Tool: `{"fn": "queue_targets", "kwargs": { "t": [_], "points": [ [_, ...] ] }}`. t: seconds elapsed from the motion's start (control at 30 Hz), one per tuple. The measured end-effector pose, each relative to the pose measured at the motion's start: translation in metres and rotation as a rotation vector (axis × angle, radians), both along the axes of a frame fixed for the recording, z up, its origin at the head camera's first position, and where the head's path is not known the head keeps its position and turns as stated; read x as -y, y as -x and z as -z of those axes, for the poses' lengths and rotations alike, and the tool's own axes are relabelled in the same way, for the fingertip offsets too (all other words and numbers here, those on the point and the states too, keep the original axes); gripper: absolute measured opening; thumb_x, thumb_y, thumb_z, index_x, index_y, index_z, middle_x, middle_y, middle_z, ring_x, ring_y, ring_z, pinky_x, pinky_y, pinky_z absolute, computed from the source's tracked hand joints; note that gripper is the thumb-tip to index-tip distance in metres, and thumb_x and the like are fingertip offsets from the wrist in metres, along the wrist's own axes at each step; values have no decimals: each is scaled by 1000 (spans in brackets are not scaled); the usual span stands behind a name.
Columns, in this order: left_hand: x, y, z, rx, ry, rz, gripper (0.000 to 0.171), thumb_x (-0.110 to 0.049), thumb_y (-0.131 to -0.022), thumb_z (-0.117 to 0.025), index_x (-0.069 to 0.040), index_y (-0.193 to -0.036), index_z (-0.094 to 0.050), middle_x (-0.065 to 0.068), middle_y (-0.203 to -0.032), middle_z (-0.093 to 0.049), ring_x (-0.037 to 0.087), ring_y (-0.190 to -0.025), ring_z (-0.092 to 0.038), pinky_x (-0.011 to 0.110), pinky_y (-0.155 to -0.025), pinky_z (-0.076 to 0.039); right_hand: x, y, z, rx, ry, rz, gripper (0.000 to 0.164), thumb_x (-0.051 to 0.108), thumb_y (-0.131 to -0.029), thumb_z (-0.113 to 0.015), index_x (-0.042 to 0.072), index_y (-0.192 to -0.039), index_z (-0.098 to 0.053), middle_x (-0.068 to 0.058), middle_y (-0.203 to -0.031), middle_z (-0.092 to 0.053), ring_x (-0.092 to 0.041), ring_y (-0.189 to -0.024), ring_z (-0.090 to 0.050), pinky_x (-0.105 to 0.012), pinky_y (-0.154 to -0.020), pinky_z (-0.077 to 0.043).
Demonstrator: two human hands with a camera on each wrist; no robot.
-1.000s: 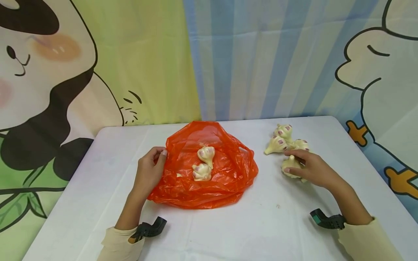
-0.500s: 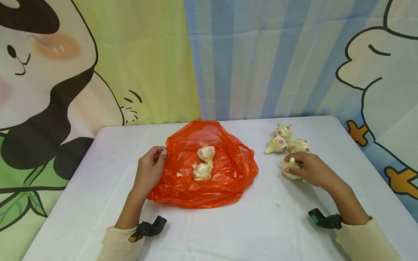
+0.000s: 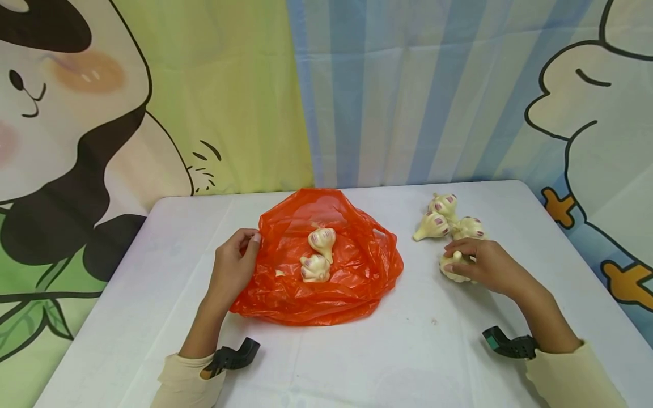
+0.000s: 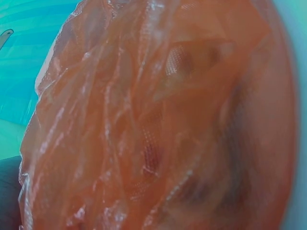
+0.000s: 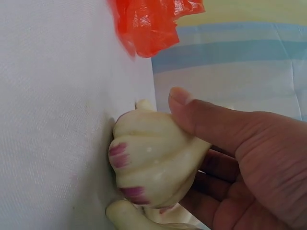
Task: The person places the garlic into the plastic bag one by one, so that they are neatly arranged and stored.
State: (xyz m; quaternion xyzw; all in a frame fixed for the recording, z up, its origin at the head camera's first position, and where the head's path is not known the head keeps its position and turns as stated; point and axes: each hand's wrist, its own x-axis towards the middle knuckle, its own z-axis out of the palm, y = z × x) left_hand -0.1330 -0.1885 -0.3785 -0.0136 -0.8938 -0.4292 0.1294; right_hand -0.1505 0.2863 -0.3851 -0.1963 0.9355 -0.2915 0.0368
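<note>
A red plastic bag (image 3: 357,292) lies spread with its mouth facing up, and two garlic bulbs (image 3: 322,242) show inside it. My left hand (image 3: 232,269) pinches the bag's left edge between thumb and fingers. In the left wrist view the translucent bag (image 4: 120,120) fills most of the picture and hides the fingers. To the right, my right hand (image 3: 495,266) grips a cream garlic bulb (image 5: 153,153) with purple marks, thumb over its neck and fingers underneath. The bulb is close against the white table, its stem pointing up in the head view.
Several more garlic bulbs (image 3: 433,225) sit clustered just beyond the right hand. The white table (image 3: 326,362) ends at a back edge before a printed cloth backdrop (image 3: 388,102). Black wrist cameras (image 3: 510,343) stick out beside both cuffs.
My right hand has shifted slightly at the garlic bulb, which stands a little differently with more of its stem showing. The left hand and the bag have stayed put.
</note>
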Motion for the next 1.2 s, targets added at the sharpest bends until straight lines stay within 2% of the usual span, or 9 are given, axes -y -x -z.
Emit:
{"fn": "queue_targets", "kwargs": {
  "t": [0.2, 0.37, 0.47, 0.57, 0.63, 0.87, 1.0, 1.2],
  "points": [
    [0, 0, -1, 6, 1, -4, 31, -29, -103, -50, -4, -115, -62, 8, -94, -66, 21, -78, -59, 25, -68, -53, 3, -1, -1, -95, 41, -16, 20, 17, -85, -77, 9, -103, -72, -10, -114, -67, -33, -111, -58, -43, -81, -53],
    [-1, 0, -1, 19, 0, -9, 31, -30, -103, -49, -5, -116, -62, 8, -95, -66, 21, -79, -59, 26, -68, -53, 10, 0, -3, -180, 129, 23, 28, 17, -84, -78, 8, -110, -72, -10, -116, -67, -34, -115, -56, -51, -88, -48],
    [-1, 0, 0, 23, -5, -13, 31, -30, -103, -49, -4, -116, -63, 9, -94, -66, 22, -78, -58, 25, -68, -52, 13, 0, -5, -210, 188, 60, 34, 16, -83, -79, 8, -115, -71, -7, -119, -66, -28, -118, -54, -35, -93, -48],
    [-1, 0, 0, 29, -9, -15, 32, -30, -103, -49, -4, -115, -63, 9, -93, -65, 22, -78, -57, 23, -67, -52, 17, 1, -7, -245, 230, 75, 33, 13, -83, -78, 9, -115, -71, -4, -120, -65, -19, -116, -54, -14, -89, -42],
    [-1, 0, 0, 32, -9, -16, 32, -30, -103, -49, -4, -115, -63, 10, -93, -65, 22, -77, -57, 23, -66, -51, 20, 1, -8, -262, 254, 72, 32, 12, -84, -78, 9, -115, -71, -4, -120, -65, -15, -114, -53, -7, -86, -39],
    [0, 1, 0, 21, -10, -11, 30, -29, -103, -49, -4, -113, -63, 9, -88, -63, 22, -74, -56, 24, -62, -50, 29, 5, -14, -287, 313, 50, 33, 7, -83, -78, 7, -115, -71, -9, -122, -64, -8, -118, -52, -7, -87, -39],
    [1, 1, -1, 8, -15, -4, 31, -30, -103, -49, -4, -113, -63, 9, -90, -64, 22, -74, -57, 24, -62, -51, 36, 12, -24, -293, 357, 44, 35, 3, -82, -78, 5, -116, -70, -9, -122, -64, -15, -122, -52, -8, -87, -40],
    [1, -1, -1, 2, -22, -4, 31, -31, -103, -49, -5, -113, -63, 8, -92, -65, 21, -76, -58, 25, -64, -52, 47, 19, -40, -271, 384, 15, 29, 4, -84, -76, 4, -112, -71, -8, -123, -64, -24, -124, -51, -10, -90, -40]
  ]
}}
